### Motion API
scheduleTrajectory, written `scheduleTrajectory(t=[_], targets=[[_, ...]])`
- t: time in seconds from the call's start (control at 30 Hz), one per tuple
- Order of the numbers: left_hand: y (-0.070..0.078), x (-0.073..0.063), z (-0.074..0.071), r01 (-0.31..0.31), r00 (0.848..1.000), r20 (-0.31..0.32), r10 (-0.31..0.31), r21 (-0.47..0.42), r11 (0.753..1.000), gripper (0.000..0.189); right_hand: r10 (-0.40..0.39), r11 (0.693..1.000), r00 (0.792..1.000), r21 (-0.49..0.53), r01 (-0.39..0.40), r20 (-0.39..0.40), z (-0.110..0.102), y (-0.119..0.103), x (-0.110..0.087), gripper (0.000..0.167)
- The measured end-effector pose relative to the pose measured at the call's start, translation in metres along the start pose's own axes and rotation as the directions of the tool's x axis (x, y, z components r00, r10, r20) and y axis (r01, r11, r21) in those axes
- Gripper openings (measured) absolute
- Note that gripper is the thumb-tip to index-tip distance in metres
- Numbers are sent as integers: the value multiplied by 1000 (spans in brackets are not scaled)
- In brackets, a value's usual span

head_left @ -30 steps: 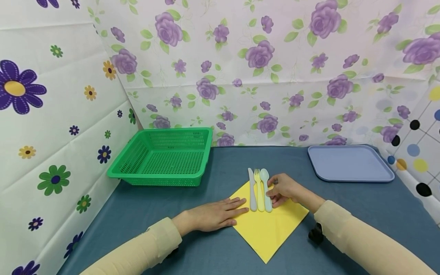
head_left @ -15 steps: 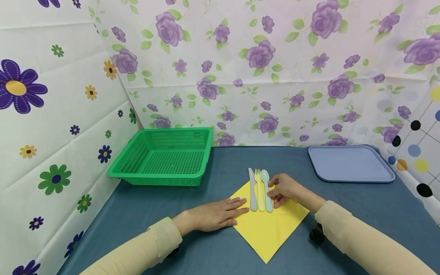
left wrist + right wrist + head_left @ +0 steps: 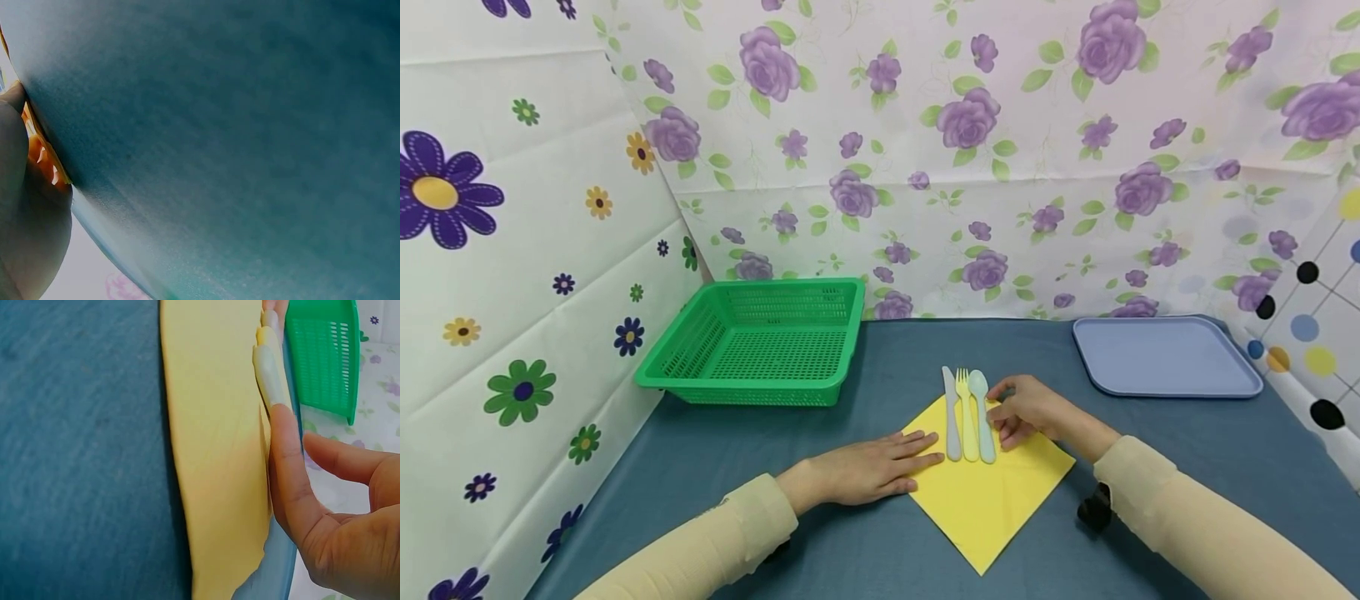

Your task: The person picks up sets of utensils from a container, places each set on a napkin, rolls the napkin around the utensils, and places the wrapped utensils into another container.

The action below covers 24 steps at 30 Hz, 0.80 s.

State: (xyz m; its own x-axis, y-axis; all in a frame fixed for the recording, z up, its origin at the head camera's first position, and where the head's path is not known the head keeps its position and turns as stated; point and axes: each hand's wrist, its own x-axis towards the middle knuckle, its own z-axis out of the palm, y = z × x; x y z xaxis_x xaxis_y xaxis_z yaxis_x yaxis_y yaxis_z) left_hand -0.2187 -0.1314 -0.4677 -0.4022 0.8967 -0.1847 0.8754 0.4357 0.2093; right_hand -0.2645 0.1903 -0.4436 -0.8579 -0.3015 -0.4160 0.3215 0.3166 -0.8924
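A yellow napkin (image 3: 981,517) lies with one corner toward the person. Across its upper part sit a greyish knife (image 3: 952,425), a pale yellow fork (image 3: 966,417) and a mint spoon (image 3: 982,421), side by side with handles toward the person. My left hand (image 3: 868,471) rests flat on the napkin's left corner, fingers spread beside the knife. The right hand (image 3: 1033,410) is just right of the spoon, fingers loosely bent. In the right wrist view one digit reaches the end of the spoon's handle (image 3: 267,372), while another fingertip stands apart from it.
A green plastic basket (image 3: 741,396) stands at the back left of the blue-covered table (image 3: 850,550). Toward the back right lies a blue-grey tray (image 3: 1165,358). Flower-patterned cloth (image 3: 917,225) hangs behind and along the left.
The right hand has shifted slightly to the right, away from the spoon, and its fingers have loosened. The left hand, cutlery and napkin look the same.
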Motion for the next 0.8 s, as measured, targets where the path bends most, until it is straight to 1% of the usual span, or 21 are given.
scheduleTrajectory(t=[0.1, 0.27, 0.47, 0.8], targets=[[0, 0, 0, 0, 1000, -3, 0, -8, 1000, 57, -6, 1000, 1000, 0, 6, 14, -3, -1, -1, 47], [0, 0, 0, 2, 1000, -3, -2, -15, 1000, 57, -21, 1000, 1000, -22, 21, 14, -8, -3, -3, 48], [0, 0, -1, -4, 1000, -2, 4, -5, 1000, 57, -62, 998, 998, -24, 63, 20, -13, -1, -6, 45], [0, 0, -2, -5, 1000, 2, 5, -20, 1000, 57, -134, 991, 989, -13, 135, 66, -22, 3, -6, 50]])
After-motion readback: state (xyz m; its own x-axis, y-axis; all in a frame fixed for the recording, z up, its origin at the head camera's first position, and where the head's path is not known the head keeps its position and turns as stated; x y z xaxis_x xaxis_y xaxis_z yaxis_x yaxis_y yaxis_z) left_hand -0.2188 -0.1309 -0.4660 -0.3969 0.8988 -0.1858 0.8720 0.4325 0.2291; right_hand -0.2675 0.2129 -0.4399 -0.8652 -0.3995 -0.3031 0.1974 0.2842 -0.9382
